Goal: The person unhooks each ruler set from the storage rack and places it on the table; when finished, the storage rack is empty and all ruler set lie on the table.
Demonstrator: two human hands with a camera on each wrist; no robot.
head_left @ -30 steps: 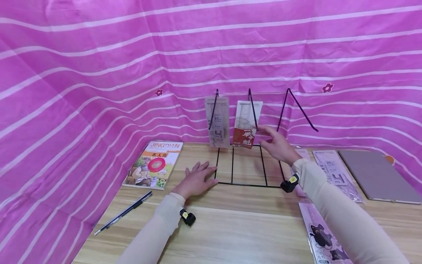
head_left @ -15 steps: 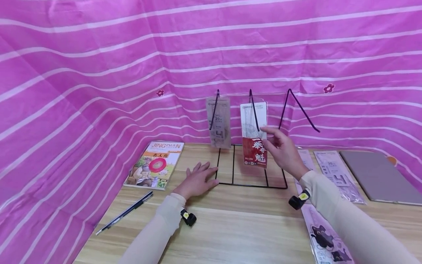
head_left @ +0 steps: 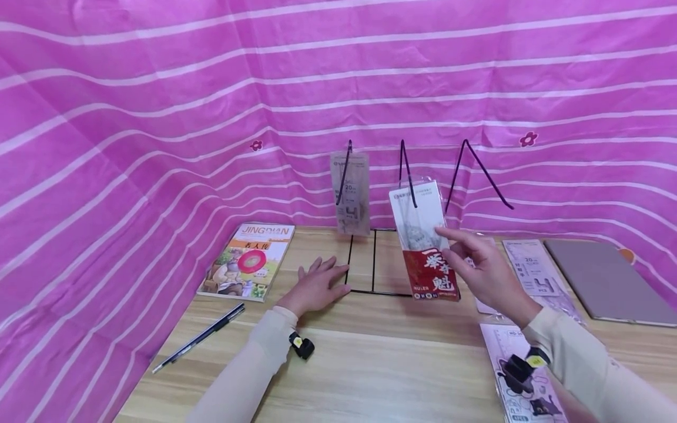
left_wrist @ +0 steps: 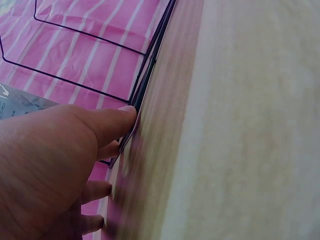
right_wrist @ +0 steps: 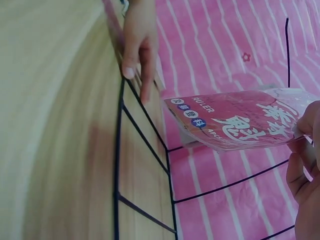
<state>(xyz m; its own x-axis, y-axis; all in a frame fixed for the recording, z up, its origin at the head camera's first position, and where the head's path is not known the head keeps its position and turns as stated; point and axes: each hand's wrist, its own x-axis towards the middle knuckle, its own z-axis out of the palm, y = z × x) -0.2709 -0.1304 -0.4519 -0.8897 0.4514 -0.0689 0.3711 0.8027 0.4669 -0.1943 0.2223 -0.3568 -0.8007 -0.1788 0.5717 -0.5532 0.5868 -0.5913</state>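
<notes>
- The right hand (head_left: 489, 273) pinches the red ruler pack (head_left: 427, 249) by its right edge, upright, long axis vertical, held near of the wire rack's (head_left: 404, 170) middle hook.
- The left hand (head_left: 313, 286) lies flat, fingers spread, on the rack's near-left base corner, farther from the pack.

Light is bright, even and soft in all three views, with only faint shadows under the left hand (head_left: 316, 286) and sleeves on the table (head_left: 381, 364). The head view is sharp in the middle but bends the cloth (head_left: 158, 117) stripes into curves toward the edges. Both wrist views are softer: the left hand (left_wrist: 55, 170) fills its frame out of focus, and the table (right_wrist: 55, 125) is smeared with blur.
</notes>
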